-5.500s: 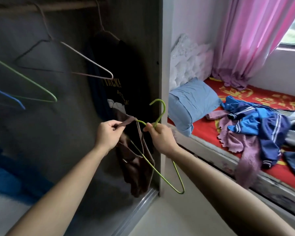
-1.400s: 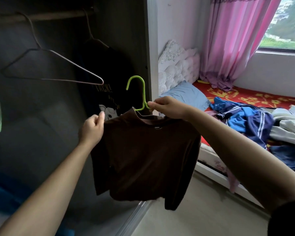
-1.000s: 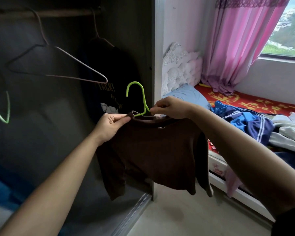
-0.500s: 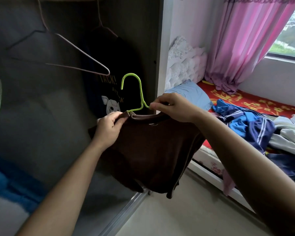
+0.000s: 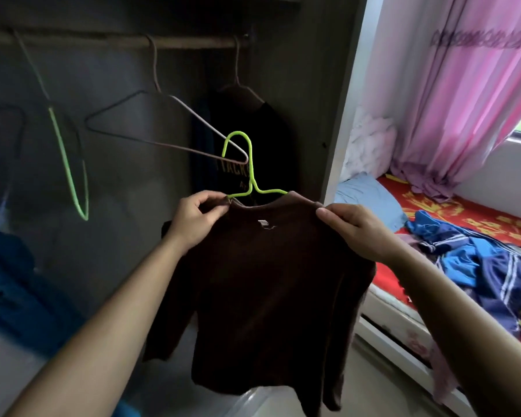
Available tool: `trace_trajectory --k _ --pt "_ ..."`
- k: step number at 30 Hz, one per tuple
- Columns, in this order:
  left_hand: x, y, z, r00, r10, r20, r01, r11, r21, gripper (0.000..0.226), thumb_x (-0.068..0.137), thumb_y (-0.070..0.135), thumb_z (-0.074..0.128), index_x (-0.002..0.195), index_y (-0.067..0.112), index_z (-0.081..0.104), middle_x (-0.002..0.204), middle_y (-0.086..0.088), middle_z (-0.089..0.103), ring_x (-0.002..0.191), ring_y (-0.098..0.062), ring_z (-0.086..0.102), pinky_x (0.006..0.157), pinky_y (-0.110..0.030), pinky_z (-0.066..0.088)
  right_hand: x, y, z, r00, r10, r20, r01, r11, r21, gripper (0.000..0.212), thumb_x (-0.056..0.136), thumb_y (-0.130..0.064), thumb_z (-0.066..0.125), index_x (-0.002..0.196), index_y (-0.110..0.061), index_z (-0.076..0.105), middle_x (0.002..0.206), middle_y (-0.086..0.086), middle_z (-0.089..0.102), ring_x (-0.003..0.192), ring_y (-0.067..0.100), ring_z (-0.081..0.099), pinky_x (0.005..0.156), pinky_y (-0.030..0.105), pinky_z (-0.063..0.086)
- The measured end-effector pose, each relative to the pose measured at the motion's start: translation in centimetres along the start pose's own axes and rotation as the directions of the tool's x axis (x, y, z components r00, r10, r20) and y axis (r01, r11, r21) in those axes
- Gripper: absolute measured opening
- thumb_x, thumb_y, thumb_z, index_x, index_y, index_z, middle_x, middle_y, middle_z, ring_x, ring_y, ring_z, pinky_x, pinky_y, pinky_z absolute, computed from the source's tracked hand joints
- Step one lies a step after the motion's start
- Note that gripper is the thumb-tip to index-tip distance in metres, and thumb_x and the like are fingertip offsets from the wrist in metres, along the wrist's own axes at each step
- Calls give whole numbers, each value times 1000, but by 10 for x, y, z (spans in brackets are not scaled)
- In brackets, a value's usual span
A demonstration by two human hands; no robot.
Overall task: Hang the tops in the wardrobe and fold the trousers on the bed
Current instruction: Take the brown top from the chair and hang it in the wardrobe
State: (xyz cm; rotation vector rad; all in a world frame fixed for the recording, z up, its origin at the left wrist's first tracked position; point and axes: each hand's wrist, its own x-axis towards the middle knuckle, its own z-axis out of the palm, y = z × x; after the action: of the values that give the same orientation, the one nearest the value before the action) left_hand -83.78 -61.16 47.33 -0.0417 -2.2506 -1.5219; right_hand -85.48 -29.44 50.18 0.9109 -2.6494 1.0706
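A dark brown top hangs spread on a lime-green wire hanger, held up in front of the open wardrobe. My left hand pinches the top's left shoulder near the collar. My right hand grips its right shoulder. The hanger's hook points up, below the wardrobe rail. A black printed top hangs on the rail at the right end. On the bed lies a heap of blue striped clothes.
Empty wire hangers hang on the rail: a pale one and a green one. Blue fabric lies low in the wardrobe's left. The wardrobe's side panel stands right of the top. A pink curtain and a blue pillow are by the bed.
My right hand moved from the hanger's neck out to the top's right shoulder. The top now hangs flat and spread, and the view has tilted up to show the rail.
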Motion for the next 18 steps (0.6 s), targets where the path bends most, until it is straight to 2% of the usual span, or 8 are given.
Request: trace_trajectory --k 3,5,8,10,12,15,17,18 --pt "19 1 -9 1000 -28 1 28 998 -48 28 90 3 61 108 23 66 104 3 64 94 -5 59 83 -14 42 5 -9 5 999 2 -36 -2 1000 4 39 102 -41 51 71 -20 60 64 6 56 56 4 50 54 17 36" --pt "35 1 -11 998 -14 -56 14 1000 1 26 93 5 56 114 19 61 111 -5 62 91 -6 56 78 -12 41 4 -13 9 998 27 -54 -24 999 40 37 102 -40 52 71 -22 61 60 1 55 54 3 49 53 14 36" --pt "61 0 -10 984 78 -160 -31 960 279 36 92 9 55 128 12 53 123 -13 55 99 -20 56 82 -24 41 1 -13 14 994 66 -88 -58 994 89 35 101 -39 53 73 -23 64 57 -9 54 52 2 50 51 13 35" --pt "77 -1 -8 962 228 -150 -116 840 530 49 89 10 56 137 8 47 135 -16 47 118 -32 50 94 -40 44 0 -10 14 992 85 -91 -76 992 103 34 101 -39 53 75 -22 66 58 -9 56 52 2 51 51 12 36" --pt "96 2 -6 936 343 -75 -178 649 739 66 86 11 59 148 10 36 147 -20 35 134 -38 35 104 -54 40 3 -4 13 992 97 -79 -90 991 98 34 100 -39 54 75 -21 66 58 -5 56 52 1 51 51 12 36" --pt "126 7 0 950 303 75 -199 403 893 90 86 12 63 158 27 11 163 -19 -3 150 -38 0 116 -59 19 16 6 13 992 111 -56 -107 993 57 32 99 -42 54 77 -24 68 64 -1 62 55 2 54 53 14 38" --pt "144 8 2 955 272 121 -201 287 937 83 86 13 65 155 28 21 164 -16 -10 151 -36 -11 118 -59 12 29 15 15 992 120 -48 -117 991 59 31 98 -44 54 77 -27 68 66 -6 64 58 3 57 54 15 40" --pt "151 6 1 956 266 121 -188 241 952 71 85 14 65 149 23 35 164 -17 -2 151 -37 -9 117 -60 12 37 19 15 992 124 -39 -121 990 76 30 98 -45 54 77 -27 68 66 -7 65 58 4 58 54 16 40"
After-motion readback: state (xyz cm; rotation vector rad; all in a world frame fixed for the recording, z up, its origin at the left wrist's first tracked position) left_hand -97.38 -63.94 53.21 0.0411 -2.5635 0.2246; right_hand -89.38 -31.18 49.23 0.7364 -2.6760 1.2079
